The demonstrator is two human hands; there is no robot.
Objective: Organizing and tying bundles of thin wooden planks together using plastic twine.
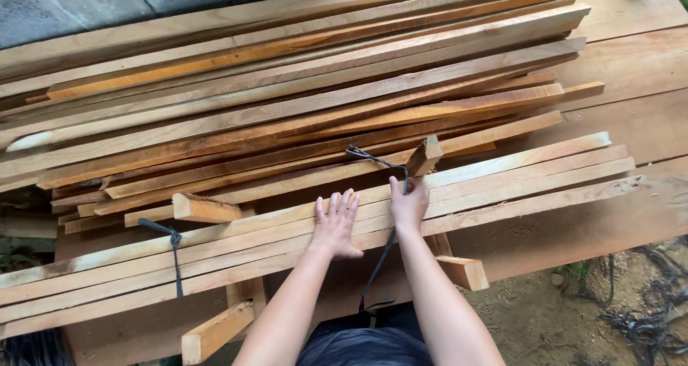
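Left hand (pixel 335 226) flat, open on planks (pixel 502 176) running left-right; right hand (pixel 408 205) grips strap (pixel 380 266).

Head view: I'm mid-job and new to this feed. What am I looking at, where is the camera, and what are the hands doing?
There is no machine here: a person works with two bare hands, and the single camera sits on their head, looking down and forward.

In front lies a big pile of slats, long thin wooden strips. Nearer the person is a flat bundle of such strips, resting on wooden blocks.

The left hand lies flat, fingers spread, on the bundle. The right hand grips a dark strap that runs over the bundle and hangs down in front. A second strap is tied around the bundle further left. The ground is bare dirt.
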